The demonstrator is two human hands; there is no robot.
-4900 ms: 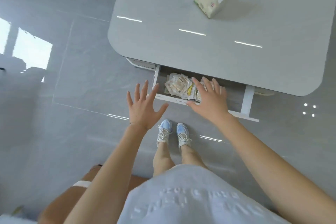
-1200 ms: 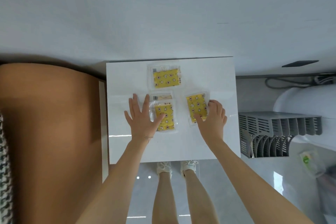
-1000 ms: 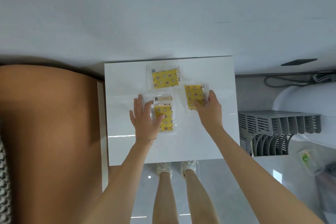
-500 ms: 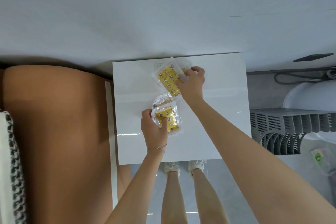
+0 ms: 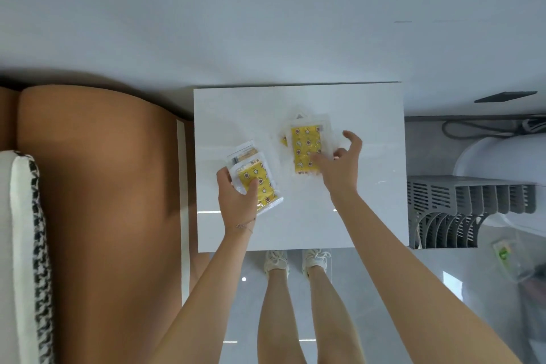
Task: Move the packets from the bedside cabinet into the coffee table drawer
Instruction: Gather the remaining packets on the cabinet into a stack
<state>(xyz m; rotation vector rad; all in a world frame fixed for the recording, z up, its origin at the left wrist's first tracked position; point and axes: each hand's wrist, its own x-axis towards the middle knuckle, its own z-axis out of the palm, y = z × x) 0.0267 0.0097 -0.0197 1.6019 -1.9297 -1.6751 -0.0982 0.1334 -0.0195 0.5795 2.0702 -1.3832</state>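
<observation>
As we stand over the white bedside cabinet, our left hand grips a stack of packets near the cabinet's left edge. The thumb lies across the yellow printed face of the top packet, and the fingers curl around the stack's left side. Another packet shows from underneath at the far end. We cannot tell whether the stack's near corner touches the cabinet top.

Our right hand is spread loosely over a second pile of packets, which lies flat toward the back middle of the cabinet. One digit rests on the pile's near right corner. The others arch above its right edge without closing on it. A yellow sliver of a lower packet shows at the pile's left side.

A thin bracelet circles our left wrist. A brown headboard stands to the left of the cabinet and a grey slotted rack to the right. Our white shoes show just beyond its near edge.
</observation>
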